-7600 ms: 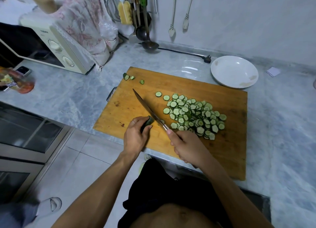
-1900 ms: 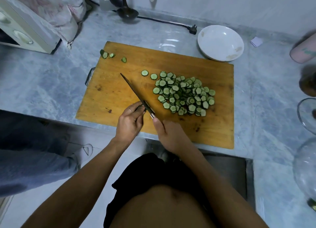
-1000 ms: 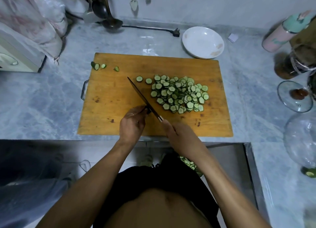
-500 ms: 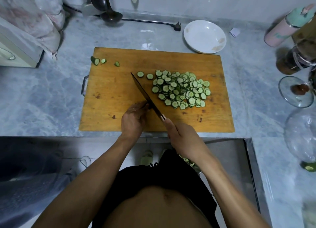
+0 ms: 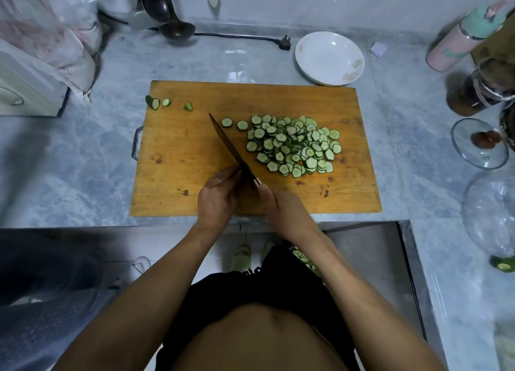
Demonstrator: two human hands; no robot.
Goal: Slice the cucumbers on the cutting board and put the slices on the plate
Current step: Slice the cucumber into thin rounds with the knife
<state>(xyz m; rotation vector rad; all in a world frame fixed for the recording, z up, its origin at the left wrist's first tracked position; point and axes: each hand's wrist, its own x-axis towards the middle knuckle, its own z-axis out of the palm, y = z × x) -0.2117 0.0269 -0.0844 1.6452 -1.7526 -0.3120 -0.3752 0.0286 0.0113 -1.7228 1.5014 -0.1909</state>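
Observation:
A heap of several cucumber slices (image 5: 295, 145) lies right of centre on the wooden cutting board (image 5: 178, 153). Three cut ends (image 5: 153, 103) sit at the board's far left corner. The white plate (image 5: 330, 57) stands bare behind the board's far right corner. My right hand (image 5: 281, 212) grips the handle of a dark knife (image 5: 231, 147), whose blade points away to the left, just left of the heap. My left hand (image 5: 216, 200) has its fingertips bunched against the blade's left side near the heel. Whatever is under those fingertips is hidden.
A glass lid (image 5: 479, 143), a glass bowl (image 5: 493, 217), a dark jar (image 5: 471, 95) and a pink bottle (image 5: 457, 44) crowd the right counter. A ladle (image 5: 175, 28) and a loose plug (image 5: 284, 42) lie behind the board. A steel sink (image 5: 367, 259) sits at the front right.
The view has tilted and shifted right. Both hands and the knife stay near the board's front edge. The cucumber stub seen in my left hand 7.6 s ago no longer shows.

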